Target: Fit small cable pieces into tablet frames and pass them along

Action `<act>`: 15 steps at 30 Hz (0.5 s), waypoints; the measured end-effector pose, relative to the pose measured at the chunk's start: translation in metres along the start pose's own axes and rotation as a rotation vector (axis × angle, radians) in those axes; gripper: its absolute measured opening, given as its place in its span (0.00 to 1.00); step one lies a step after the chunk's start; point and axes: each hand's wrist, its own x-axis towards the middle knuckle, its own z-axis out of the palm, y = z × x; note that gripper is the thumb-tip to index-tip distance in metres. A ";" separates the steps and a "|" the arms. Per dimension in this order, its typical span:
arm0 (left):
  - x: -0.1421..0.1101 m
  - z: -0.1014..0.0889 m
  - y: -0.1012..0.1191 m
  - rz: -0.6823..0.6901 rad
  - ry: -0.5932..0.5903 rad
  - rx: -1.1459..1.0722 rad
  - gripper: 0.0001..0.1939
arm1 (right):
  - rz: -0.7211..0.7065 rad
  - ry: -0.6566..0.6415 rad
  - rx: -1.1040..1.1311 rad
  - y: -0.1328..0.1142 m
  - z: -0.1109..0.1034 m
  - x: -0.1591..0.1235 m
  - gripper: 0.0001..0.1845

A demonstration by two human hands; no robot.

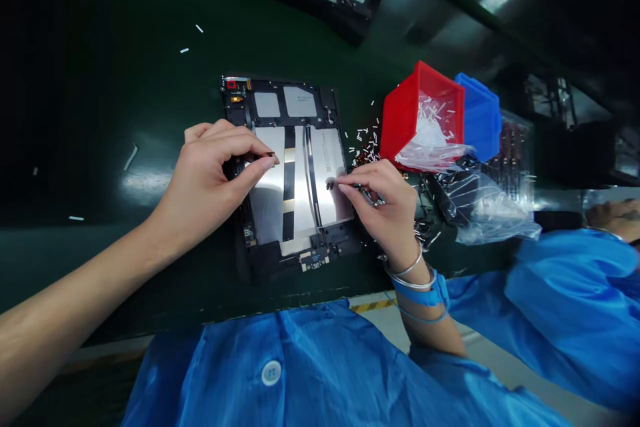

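Tablet: open tablet frame (pixel 327 97) lying flat near the table's (pixel 125 80) near edge, its silver battery pack (pixel 300 197) facing up.
Left hand: left hand (pixel 210 180) over the frame's left side, fingers (pixel 255 155) pinched narrow on a small dark piece (pixel 271 155) at the battery's edge.
Right hand: right hand (pixel 385 210) at the frame's right side, fingers drawn narrow around a slim dark tool (pixel 367 192); its exact form is hidden.
Handling: fine pinches at the fingertips suit this, with both palms kept lifted off the battery.
Rest: red plastic bin (pixel 420 113), blue plastic bin (pixel 480 117), loose white pieces (pixel 367 147), clear plastic bag (pixel 425 157), and a co-worker's hand (pixel 615 217) at the far right.
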 end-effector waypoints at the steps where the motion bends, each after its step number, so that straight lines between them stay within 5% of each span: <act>1: 0.000 0.000 0.000 -0.001 0.001 -0.003 0.09 | -0.036 -0.021 -0.012 0.000 0.000 0.002 0.06; 15: 0.002 -0.002 0.000 -0.031 -0.047 -0.027 0.09 | -0.241 -0.350 -0.196 -0.006 -0.012 0.026 0.07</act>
